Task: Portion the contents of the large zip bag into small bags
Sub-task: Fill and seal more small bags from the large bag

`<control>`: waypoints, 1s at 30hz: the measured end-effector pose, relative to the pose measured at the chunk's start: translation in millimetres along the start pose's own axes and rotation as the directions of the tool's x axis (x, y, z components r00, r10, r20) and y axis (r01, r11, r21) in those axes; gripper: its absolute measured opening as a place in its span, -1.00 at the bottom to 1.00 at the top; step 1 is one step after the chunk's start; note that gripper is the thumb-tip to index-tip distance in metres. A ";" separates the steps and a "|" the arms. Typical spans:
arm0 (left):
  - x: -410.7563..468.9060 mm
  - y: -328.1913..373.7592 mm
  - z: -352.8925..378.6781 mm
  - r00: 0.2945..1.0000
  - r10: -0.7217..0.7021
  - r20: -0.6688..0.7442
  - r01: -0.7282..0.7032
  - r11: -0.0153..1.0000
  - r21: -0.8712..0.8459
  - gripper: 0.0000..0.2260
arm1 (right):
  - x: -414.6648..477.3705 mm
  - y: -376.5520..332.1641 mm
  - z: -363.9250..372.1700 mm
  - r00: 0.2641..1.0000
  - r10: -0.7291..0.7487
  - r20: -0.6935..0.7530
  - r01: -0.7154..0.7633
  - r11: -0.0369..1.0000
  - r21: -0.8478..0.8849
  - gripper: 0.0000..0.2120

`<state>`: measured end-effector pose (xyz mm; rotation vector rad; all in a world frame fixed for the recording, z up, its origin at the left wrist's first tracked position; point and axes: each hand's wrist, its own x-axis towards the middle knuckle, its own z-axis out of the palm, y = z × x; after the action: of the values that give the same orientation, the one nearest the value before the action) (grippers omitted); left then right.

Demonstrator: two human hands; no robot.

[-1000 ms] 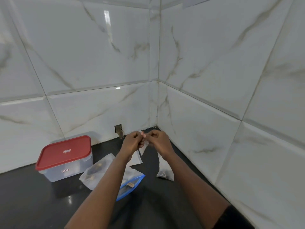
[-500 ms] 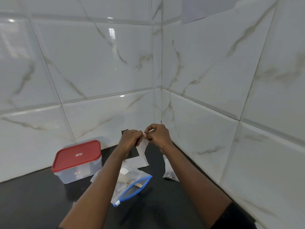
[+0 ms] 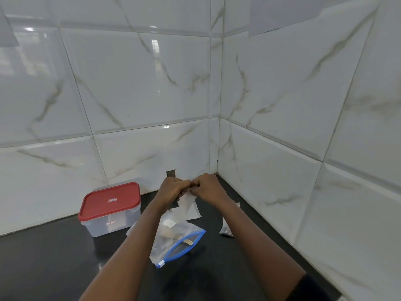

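We see left hand (image 3: 171, 190) and right hand (image 3: 208, 187) together above black table (image 3: 54, 257), fingers of both curled, pinching top of small clear bag (image 3: 186, 200). Under left forearm, large zip bag (image 3: 180, 242) lies on table, blue mouth open. Red-lid container (image 3: 110, 209) at left.

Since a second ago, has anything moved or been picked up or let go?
Hardly anything. The left hand and right hand keep pinching the top of the small bag between them; a little more of it shows hanging below the hands. Nothing was let go. The large zip bag, the red-lidded container and the filled small bag lie as before; only the camera shifted.
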<state>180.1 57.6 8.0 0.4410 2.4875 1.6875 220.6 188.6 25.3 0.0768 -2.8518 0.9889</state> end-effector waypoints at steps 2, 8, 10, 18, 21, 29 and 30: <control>0.4 -4.1 -1.6 1.000 0.003 0.018 -0.005 0.995 0.096 -0.72 | 0.0 5.6 2.8 1.000 0.016 0.010 -0.014 0.992 -0.125 -0.74; 8.2 -15.4 11.2 0.999 -0.003 0.039 -0.014 0.905 0.424 -0.72 | -6.0 13.1 19.1 0.999 -0.008 0.037 0.018 0.964 -0.266 -0.64; 6.2 -18.5 13.7 0.999 0.018 0.047 -0.035 0.917 0.398 -0.78 | -6.7 13.9 22.7 0.998 -0.035 0.056 0.047 0.972 -0.231 -0.65; -4.9 -26.6 16.0 0.981 0.034 0.191 -0.062 0.988 0.143 -0.68 | -8.5 25.8 32.2 0.998 0.055 -0.004 -0.055 0.991 -0.119 -0.67; -7.8 -29.9 15.7 0.958 0.096 0.270 -0.143 0.977 0.157 -0.57 | -7.6 30.9 30.1 0.991 0.123 -0.057 -0.121 0.992 0.046 -0.72; -2.5 -36.0 23.2 0.943 0.120 0.311 -0.218 0.927 0.305 -0.39 | -3.2 34.3 39.1 0.967 0.236 -0.098 -0.211 0.953 0.218 -0.75; -1.4 -36.2 23.8 0.948 0.130 0.291 -0.224 0.921 0.319 -0.41 | -2.9 34.6 39.8 0.967 0.239 -0.089 -0.217 0.953 0.211 -0.74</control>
<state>180.8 66.0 -34.6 0.8908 2.6031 1.1338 216.5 191.2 -27.2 -0.2894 -2.6929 1.2777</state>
